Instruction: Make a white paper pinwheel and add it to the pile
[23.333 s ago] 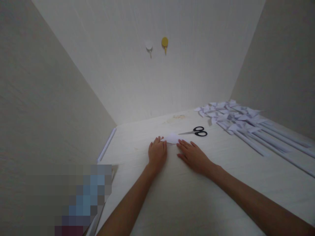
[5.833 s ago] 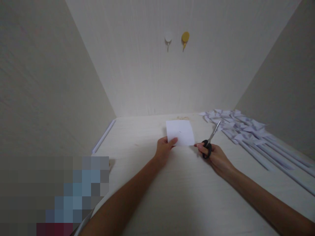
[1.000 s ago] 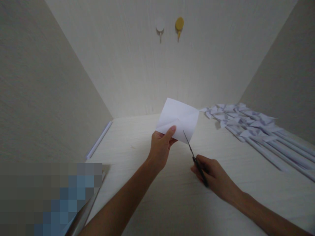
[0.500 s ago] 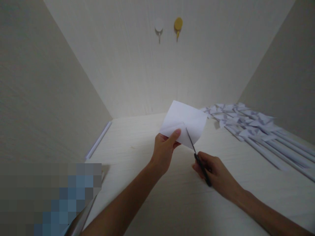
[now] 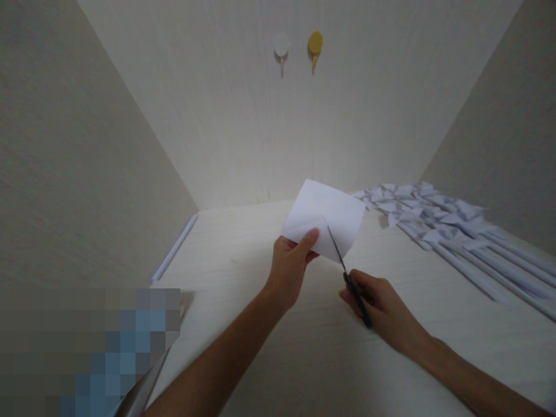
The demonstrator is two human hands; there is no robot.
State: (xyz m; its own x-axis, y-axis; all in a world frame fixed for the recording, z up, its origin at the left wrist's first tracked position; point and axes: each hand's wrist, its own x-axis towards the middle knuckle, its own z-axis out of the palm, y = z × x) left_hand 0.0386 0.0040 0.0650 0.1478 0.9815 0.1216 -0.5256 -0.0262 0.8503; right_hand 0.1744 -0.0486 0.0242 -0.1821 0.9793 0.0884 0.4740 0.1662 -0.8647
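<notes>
A square sheet of white paper (image 5: 332, 202) is pinched by my left hand (image 5: 291, 263) at its lower left edge, thumb on top. My right hand (image 5: 377, 307) is closed around the black handles of a pair of scissors (image 5: 357, 298). Their blades reach up over the paper from its lower corner toward the middle, and a faint line shows on the sheet near the blade tip. Both hands are held above the pale table (image 5: 226, 243). The right hand's fingers are partly hidden behind the handles.
Several white paper pinwheels (image 5: 447, 231) with rolled paper sticks lie at the right. One white paper roll (image 5: 174, 249) lies along the left edge. On the back wall hang a white hook (image 5: 281, 46) and a yellow hook (image 5: 315, 43). The lower left corner is pixelated.
</notes>
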